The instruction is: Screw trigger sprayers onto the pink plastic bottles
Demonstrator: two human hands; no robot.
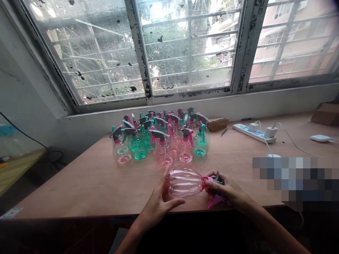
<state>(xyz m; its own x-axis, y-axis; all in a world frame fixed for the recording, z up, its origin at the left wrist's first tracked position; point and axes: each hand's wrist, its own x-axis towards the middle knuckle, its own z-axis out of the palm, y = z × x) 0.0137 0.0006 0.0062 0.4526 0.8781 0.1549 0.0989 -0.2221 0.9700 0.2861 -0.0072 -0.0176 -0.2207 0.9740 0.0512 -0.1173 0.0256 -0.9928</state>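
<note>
Left hand [159, 204] grips pink bottle [185, 182] lying sideways above desk [92, 183], right hand [225, 192] fingers closed on its sprayer [218, 180], near bottle cluster [161, 137].

No lettering shows anywhere readable. The pink spray bottle [185, 182] carries no label that can be made out, and the cluster of spray bottles [161, 139] behind it shows plain plastic only. The power strip [254, 133] has markings too small to read. A sticker [11, 212] at the table's near-left corner is too blurred.
</note>
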